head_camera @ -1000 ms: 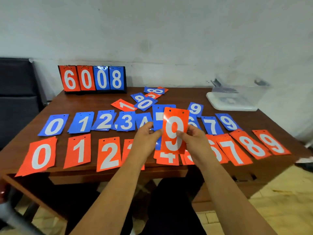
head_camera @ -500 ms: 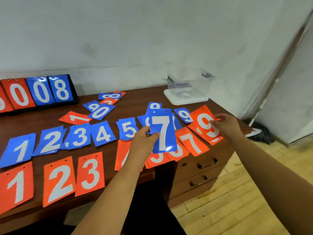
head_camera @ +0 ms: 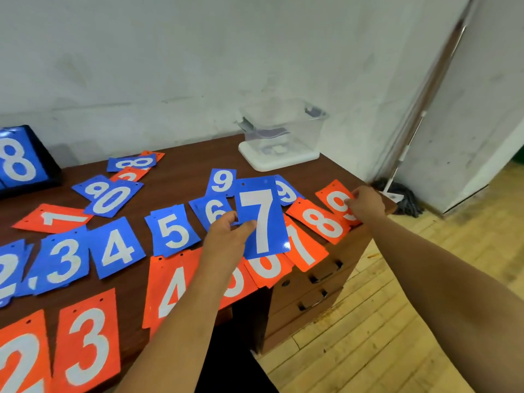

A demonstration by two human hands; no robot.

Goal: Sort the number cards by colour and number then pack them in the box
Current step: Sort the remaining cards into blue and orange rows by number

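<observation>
Number cards lay spread over a dark wooden worktop (head_camera: 184, 171) in a pale-walled room.

A scuffed whitish wall (head_camera: 198, 66) stood behind, and a light plank floor (head_camera: 397, 307) ran off to the right. The worktop, with drawers (head_camera: 312, 293) under its right end, carried a far row of blue cards (head_camera: 116, 248) and a near row of orange cards (head_camera: 88, 344), with loose cards (head_camera: 110, 194) heaped behind them. A clear box (head_camera: 286, 131) sat on a white lid (head_camera: 272, 164) at the far right corner. The left hand (head_camera: 224, 236) pinched the blue 7 card (head_camera: 262, 219) by its left edge and held it upright above both rows. The right hand (head_camera: 365, 204) had its fingers curled on the orange 9 card (head_camera: 336, 198), which lay at the worktop's right edge just beside the orange 8 card (head_camera: 320, 222).
</observation>
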